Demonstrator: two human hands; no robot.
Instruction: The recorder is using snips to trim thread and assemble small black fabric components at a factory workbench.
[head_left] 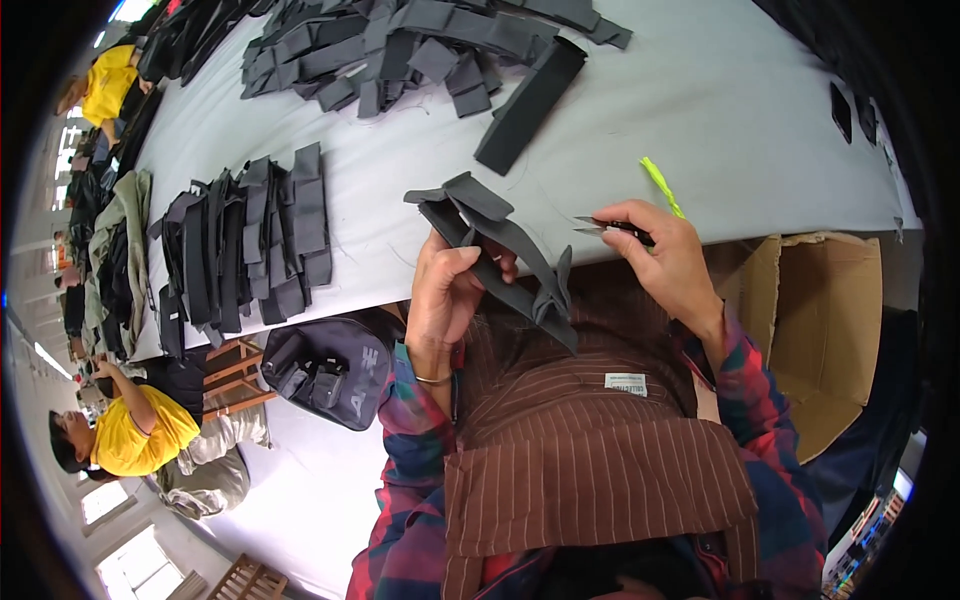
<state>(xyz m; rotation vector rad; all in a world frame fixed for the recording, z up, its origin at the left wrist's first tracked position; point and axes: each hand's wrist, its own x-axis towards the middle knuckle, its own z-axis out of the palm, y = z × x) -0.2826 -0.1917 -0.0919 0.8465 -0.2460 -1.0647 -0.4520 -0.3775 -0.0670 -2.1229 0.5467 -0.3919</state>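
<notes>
My left hand point(447, 290) is closed on a strip of dark grey fabric point(525, 245), lifted at the table's near edge above my lap. The strip is folded and looped, and its lower end hangs over my brown striped apron point(600, 470). To the right of the fabric, my right hand point(668, 255) is closed around small thread snips point(640, 236). Their two thin blades point left toward the strip and stand slightly apart, not touching it. Part of the snips' handle is hidden in my palm.
A heap of dark grey fabric pieces point(370, 50) covers the far table, beside a long folded piece point(530, 105). More strips point(255, 240) lie in rows at left. Near my right hand are a neon yellow strip point(657, 180) and a cardboard box point(825, 330). A person point(150, 430) sits at left.
</notes>
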